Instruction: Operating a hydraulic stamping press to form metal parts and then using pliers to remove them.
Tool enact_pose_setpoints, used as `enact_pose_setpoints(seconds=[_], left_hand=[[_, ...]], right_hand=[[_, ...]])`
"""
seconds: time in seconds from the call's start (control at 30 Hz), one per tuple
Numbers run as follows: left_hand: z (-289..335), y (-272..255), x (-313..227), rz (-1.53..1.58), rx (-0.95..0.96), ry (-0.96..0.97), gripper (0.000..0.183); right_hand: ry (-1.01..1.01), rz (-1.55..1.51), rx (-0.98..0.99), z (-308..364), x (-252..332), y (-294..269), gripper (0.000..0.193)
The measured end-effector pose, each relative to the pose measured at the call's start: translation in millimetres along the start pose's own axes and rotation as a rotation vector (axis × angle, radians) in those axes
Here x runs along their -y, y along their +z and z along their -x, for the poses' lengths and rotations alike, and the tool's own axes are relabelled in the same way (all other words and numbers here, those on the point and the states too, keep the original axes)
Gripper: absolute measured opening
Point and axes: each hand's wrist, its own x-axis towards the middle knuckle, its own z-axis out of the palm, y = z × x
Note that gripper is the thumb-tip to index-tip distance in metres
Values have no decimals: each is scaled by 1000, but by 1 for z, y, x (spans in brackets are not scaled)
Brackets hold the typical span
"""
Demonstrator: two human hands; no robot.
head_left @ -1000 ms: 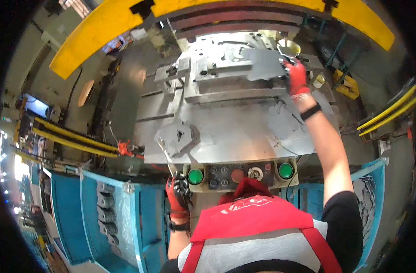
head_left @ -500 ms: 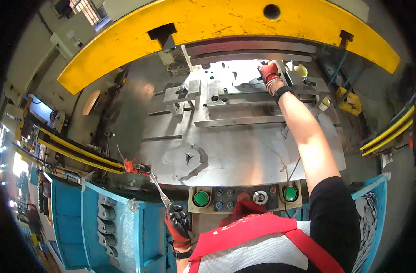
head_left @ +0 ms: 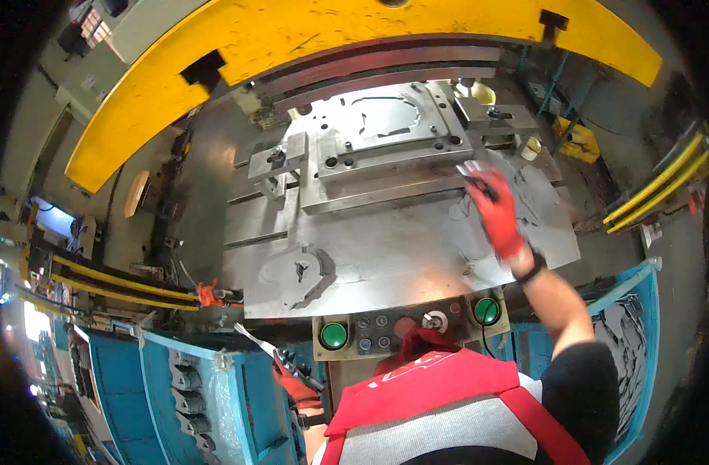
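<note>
My right hand (head_left: 495,213), in a red glove with dark fingertips, hovers over the right side of the press table, smeared by motion. A pale streak (head_left: 472,168) shows at its fingertips; whether it is held I cannot tell. Below and beside it lie flat grey sheet-metal pieces (head_left: 537,198). My left hand (head_left: 296,380), gloved in red and black, is closed round a long silvery tool (head_left: 254,339) left of the control panel. On the lower die (head_left: 385,159) sits a flat, irregular sheet-metal piece (head_left: 389,116). Another grey shaped part (head_left: 291,277) rests at the table's near left.
Above the die spans a yellow press beam (head_left: 308,35). Two green buttons (head_left: 334,335) (head_left: 486,311) flank the control panel (head_left: 385,329). Blue bins (head_left: 188,387) with stacked metal pieces stand at both sides. Yellow rails (head_left: 657,182) and a yellow crate (head_left: 577,141) are at the right.
My right hand has drawn back from the die toward the near right. My left hand and the silvery tool have shifted slightly left and down. The whole view has shifted.
</note>
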Motion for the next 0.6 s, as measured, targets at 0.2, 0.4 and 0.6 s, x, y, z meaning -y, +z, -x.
enact_pose_setpoints(seconds=[0.2, 0.4, 0.6], left_hand=[[-51, -29, 80, -258, 11, -164, 46], [-83, -20, 145, -709, 270, 151, 54], [-109, -26, 174, -501, 264, 32, 63]], right_hand=[[555, 531, -478, 230, -105, -118, 29], [1166, -15, -259, 336, -173, -82, 59], [1004, -113, -354, 316, -157, -66, 64]])
